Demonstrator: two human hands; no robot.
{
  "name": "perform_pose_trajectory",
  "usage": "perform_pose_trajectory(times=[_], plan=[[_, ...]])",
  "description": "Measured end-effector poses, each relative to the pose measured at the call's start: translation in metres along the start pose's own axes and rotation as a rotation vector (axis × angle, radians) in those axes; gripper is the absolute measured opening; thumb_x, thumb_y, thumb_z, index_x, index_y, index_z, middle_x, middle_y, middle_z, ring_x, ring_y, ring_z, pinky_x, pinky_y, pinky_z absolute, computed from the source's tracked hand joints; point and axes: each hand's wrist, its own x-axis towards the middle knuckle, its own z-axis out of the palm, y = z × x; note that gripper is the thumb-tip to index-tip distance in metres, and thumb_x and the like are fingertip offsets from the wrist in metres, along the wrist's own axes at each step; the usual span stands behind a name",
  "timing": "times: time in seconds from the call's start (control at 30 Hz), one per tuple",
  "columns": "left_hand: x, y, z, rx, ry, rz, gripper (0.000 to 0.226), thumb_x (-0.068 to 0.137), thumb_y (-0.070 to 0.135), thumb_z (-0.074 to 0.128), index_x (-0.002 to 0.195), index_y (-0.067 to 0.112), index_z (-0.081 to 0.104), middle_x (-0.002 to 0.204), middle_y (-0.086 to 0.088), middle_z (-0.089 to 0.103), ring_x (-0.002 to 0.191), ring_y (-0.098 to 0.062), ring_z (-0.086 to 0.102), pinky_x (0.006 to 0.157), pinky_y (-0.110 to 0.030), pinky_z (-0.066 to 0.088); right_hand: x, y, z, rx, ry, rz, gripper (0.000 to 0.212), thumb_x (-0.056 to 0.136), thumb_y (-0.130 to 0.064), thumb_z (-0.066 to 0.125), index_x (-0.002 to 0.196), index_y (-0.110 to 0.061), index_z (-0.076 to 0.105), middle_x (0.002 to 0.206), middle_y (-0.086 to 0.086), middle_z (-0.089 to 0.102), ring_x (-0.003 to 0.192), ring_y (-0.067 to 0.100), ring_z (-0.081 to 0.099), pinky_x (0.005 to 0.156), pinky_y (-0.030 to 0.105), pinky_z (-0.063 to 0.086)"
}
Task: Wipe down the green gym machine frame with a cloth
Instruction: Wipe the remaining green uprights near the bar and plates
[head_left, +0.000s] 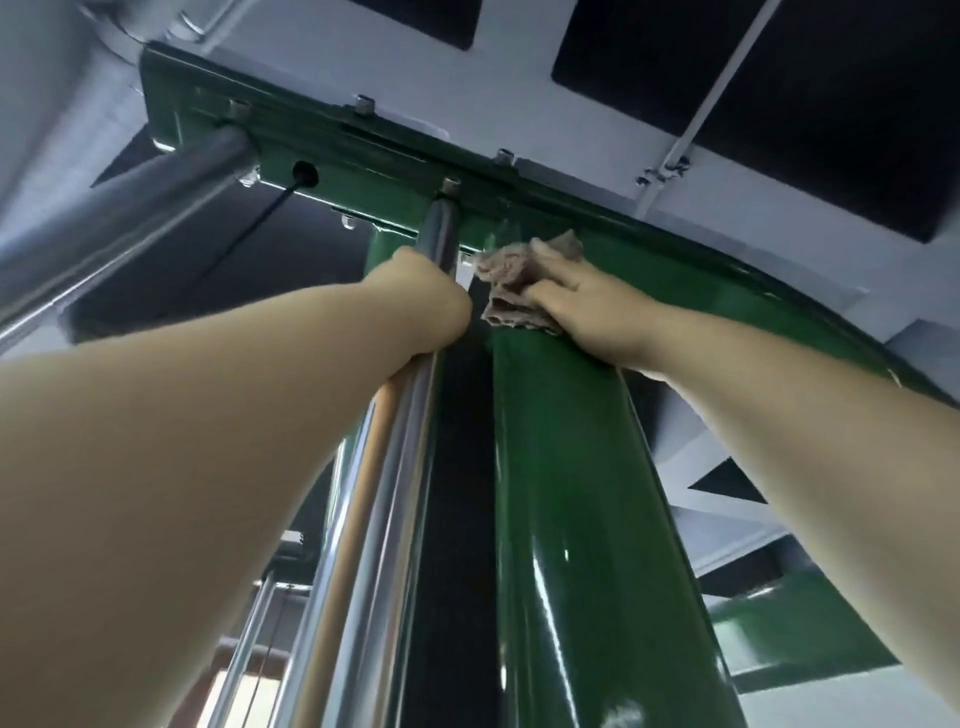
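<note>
I look up along a glossy green upright post (571, 493) of the gym machine frame, which meets a green top plate (363, 156) overhead. My right hand (592, 306) holds a crumpled pinkish-brown cloth (511, 283) against the top of the post, near where a curved green arm (753, 291) branches right. My left hand (431, 301) grips a chrome guide rod (395, 467) just left of the post, fingers wrapped around it.
A second chrome rod (130, 218) slants out to the left from the top plate, with a thin black cable (260, 218) hanging from a hole. White ceiling with dark panels lies overhead. Another green frame part (779, 623) shows low right.
</note>
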Motion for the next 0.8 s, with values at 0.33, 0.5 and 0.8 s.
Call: perform_pose_trajectory(times=[0.33,0.5,0.8], plan=[[-0.054,0.022,0.011,0.611,-0.026,0.671,0.05,0.102,0.043,0.031,0.151,0.034,0.033,0.151,0.002,0.042,0.137,-0.024,0.04,0.109,-0.042,0.036,-0.048,0.028,0.02,0.804,0.283,0.37,0.054,0.08,-0.041,0.052,0.131,-0.022,0.056,0.117,0.004,0.068,0.107,0.027,0.065,0.097,0.045,0.052],[-0.073,0.035,0.018,0.666,-0.238,0.36,0.069,0.095,0.065,0.024,0.157,0.037,0.014,0.164,0.017,0.005,0.151,-0.013,0.01,0.12,-0.034,0.009,-0.008,0.053,0.011,1.096,0.26,0.613,0.024,0.102,-0.034,0.042,0.091,-0.02,0.058,0.083,0.001,0.063,0.07,0.017,0.06,0.057,0.024,0.045],[-0.053,0.079,0.068,0.843,-0.106,0.063,0.077,0.097,0.067,0.021,0.157,0.02,0.012,0.164,-0.011,0.008,0.145,-0.033,0.028,0.112,-0.046,0.031,0.017,0.065,0.028,1.594,0.259,0.496,0.028,0.103,-0.018,0.042,0.109,-0.006,0.068,0.1,0.018,0.072,0.094,0.034,0.07,0.089,0.048,0.058]])
